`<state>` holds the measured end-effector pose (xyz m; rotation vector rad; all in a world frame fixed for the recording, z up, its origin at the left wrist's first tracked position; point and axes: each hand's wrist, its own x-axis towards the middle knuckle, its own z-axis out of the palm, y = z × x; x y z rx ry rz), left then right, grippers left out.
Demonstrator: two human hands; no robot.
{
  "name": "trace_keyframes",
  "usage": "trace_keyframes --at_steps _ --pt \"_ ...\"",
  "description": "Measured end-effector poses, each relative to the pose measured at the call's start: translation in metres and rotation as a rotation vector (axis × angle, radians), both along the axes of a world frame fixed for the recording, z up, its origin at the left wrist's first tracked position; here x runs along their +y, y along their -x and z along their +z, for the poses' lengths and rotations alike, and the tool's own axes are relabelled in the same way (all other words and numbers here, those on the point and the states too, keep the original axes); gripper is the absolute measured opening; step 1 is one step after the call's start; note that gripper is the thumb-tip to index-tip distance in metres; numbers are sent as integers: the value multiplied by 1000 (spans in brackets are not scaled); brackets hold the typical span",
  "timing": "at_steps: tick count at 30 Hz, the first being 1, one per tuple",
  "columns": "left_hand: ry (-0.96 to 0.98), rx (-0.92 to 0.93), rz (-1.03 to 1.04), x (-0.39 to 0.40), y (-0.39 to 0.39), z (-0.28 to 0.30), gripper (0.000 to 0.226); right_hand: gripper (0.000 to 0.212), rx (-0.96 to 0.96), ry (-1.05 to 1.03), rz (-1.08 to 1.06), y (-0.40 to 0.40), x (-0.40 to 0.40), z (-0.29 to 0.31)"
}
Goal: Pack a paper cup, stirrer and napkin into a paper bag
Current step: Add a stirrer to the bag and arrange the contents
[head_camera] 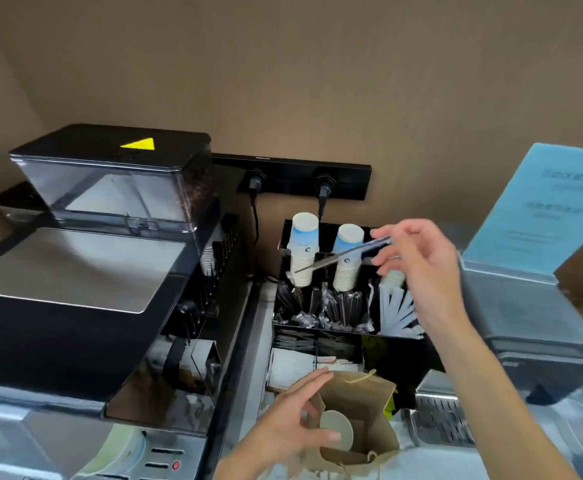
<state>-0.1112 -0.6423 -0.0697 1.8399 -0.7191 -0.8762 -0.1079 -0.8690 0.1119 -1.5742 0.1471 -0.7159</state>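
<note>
Brown paper bag (359,424) is standing open at the near edge of the counter, its twine handles flopping at the near and far rims. Inside it a paper cup (337,433) is lying with its pale round end facing up toward the camera. The left hand (293,424) is gripping the bag's left rim, thumb curling over the edge just beside the cup and fingers spreading along the outside of the paper.

Just beyond the bag, a black organizer (380,348) is sitting on the counter, holding flat packets in its near compartments, dark wrapped stirrers (321,306) in the middle row and white wrapped pieces (399,311) fanning out to the right. Two stacks of upside-down cups (304,249) are rising from its far row.

Above the organizer, the right hand (418,265) is pinching one long thin stirrer (343,254) between thumb and fingertips, the stick slanting down to the left across the cup stacks. No napkin can be made out for certain.

To the left, a coffee machine (75,271) with a clear bean hopper (117,178) is filling that side. To the right, a metal appliance (525,306) is carrying a blue sheet (546,209). On the far wall, a black power strip (293,174) is holding two plugs.
</note>
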Motion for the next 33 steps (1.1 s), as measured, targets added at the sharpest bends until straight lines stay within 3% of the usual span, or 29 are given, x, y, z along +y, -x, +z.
trace_keyframes --at_steps 4,8,13,17,22,27,33 --pt "30 49 25 -1 -1 -2 85 15 -122 -189 57 41 -7 27" --pt "51 64 24 -1 -2 -3 84 13 -147 -98 205 73 -7 35" --pt "55 22 17 -2 -2 -4 83 17 133 224 488 112 0 18" --pt "62 3 11 0 -2 -4 83 21 241 192 594 125 0 1" --pt "65 6 -5 -1 -3 -8 85 8 573 332 700 114 10 -43" --pt "66 8 -6 0 -3 -8 87 10 840 611 709 97 32 -96" --pt "62 5 -31 3 -2 -7 82 10 971 842 705 81 46 -136"
